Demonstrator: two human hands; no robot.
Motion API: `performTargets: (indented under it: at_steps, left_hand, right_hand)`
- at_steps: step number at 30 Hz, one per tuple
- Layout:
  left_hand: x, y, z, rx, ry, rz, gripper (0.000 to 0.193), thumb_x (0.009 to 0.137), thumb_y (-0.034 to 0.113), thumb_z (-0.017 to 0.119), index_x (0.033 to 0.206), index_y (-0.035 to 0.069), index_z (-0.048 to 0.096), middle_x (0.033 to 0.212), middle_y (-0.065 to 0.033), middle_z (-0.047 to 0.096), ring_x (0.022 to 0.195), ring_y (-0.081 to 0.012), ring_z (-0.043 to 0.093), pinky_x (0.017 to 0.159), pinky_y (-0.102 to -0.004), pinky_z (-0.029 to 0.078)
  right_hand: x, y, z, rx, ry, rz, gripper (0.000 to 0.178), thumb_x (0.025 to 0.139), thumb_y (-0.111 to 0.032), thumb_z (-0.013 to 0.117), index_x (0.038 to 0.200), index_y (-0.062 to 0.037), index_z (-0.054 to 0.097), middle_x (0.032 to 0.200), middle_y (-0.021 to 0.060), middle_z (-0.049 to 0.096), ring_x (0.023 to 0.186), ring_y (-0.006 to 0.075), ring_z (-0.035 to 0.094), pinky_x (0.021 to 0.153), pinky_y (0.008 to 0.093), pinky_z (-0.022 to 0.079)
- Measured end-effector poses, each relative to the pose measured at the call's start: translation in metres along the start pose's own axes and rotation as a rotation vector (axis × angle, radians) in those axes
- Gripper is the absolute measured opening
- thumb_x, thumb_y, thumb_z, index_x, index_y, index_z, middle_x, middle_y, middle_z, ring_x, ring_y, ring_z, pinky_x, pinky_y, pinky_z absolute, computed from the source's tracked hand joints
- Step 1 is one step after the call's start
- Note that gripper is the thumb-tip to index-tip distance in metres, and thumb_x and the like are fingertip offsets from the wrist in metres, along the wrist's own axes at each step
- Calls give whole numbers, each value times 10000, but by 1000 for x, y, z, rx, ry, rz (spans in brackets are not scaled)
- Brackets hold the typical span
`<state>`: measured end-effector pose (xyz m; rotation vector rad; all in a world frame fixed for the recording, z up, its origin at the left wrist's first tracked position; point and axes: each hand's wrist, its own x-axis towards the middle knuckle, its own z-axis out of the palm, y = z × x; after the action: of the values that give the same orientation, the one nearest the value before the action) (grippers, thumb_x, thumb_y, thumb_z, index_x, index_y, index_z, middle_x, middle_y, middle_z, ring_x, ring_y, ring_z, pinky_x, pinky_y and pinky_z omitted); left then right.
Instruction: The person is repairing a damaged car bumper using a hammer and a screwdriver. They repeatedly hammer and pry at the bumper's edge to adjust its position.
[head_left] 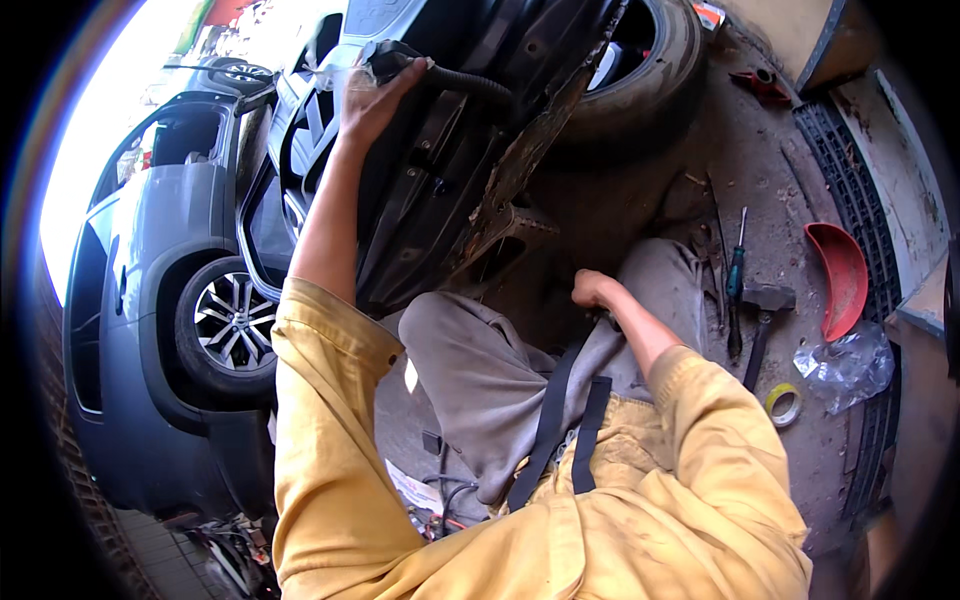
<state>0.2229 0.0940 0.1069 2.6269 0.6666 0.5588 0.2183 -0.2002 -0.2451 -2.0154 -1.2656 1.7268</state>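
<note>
My left hand (pixel 372 104) reaches up and away, closed around the bulky black end of a corrugated hose (pixel 468 83). The hose runs right from my fingers against a dark car body part (pixel 430 150) with a ragged, rusty lower edge. A wisp of clear plastic (pixel 338 76) shows beside that hand. Near my right knee, my right hand (pixel 594 288) is curled into a fist; whatever it may hold is hidden. The shadowed gap under the body edge lies just beyond it.
A tyre (pixel 640 95) lies beyond the body part. On the floor at right are a teal-handled screwdriver (pixel 736 275), a hammer (pixel 768 297), a red curved piece (pixel 838 280), a clear plastic bag (pixel 848 368) and a tape roll (pixel 783 405). A grey car (pixel 165 225) stands at left.
</note>
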Motion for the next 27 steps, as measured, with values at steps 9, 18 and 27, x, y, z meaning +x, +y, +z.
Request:
performTargets:
  at_steps: [9, 18, 27]
  left_hand:
    - [32, -32, -3, 398, -26, 95, 794, 839, 628, 705, 1250, -44, 606, 1086, -152, 705, 1117, -293, 611, 1047, -369, 409]
    - [43, -55, -1, 481, 4, 299, 465, 922, 510, 663, 1014, 64, 754, 938, -129, 740, 857, -306, 681, 823, -417, 505]
    - [21, 41, -4, 541, -28, -17, 477, 816, 521, 702, 1024, 93, 688, 1041, -146, 700, 1043, -310, 640, 912, -442, 475]
  right_hand:
    - [-165, -88, 4, 2077, 197, 41, 156, 981, -194, 543, 1003, -132, 401, 735, 62, 506, 543, 144, 511, 441, 334, 469]
    - [-144, -207, 8, 2206, 57, -13, 154, 970, -170, 519, 1000, -87, 393, 665, 58, 497, 469, 158, 501, 402, 346, 448]
    - [-154, -198, -7, 2190, 113, 116, 146, 966, -222, 516, 995, -122, 413, 712, 45, 484, 525, 137, 487, 467, 333, 448]
